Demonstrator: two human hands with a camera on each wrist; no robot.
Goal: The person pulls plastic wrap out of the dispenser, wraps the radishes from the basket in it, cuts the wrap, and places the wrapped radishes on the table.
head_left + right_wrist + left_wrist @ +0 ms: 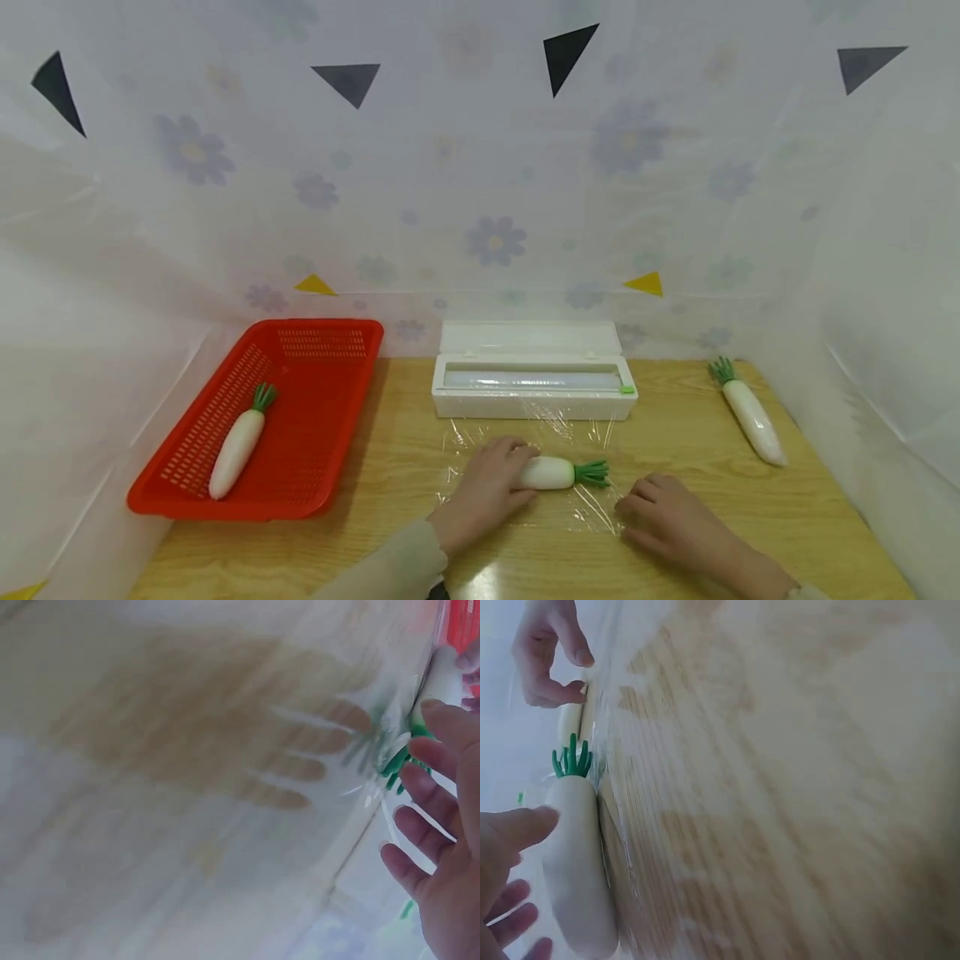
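A white radish with green stalks lies crosswise on a sheet of clear plastic wrap spread over the table. My left hand is over the radish's left end, covering it from above. Its thumb overlaps the radish's side in the left wrist view, and the fingers are loosely bent beside the body. To the right of the green stalks, my right hand is low at the wrap's right edge. In the right wrist view its fingers are spread and hold nothing.
A white wrap dispenser with its lid raised stands behind the wrap. On the left, a red basket contains another white radish. A third radish, shiny as if wrapped, lies at the right. Printed sheeting surrounds the table.
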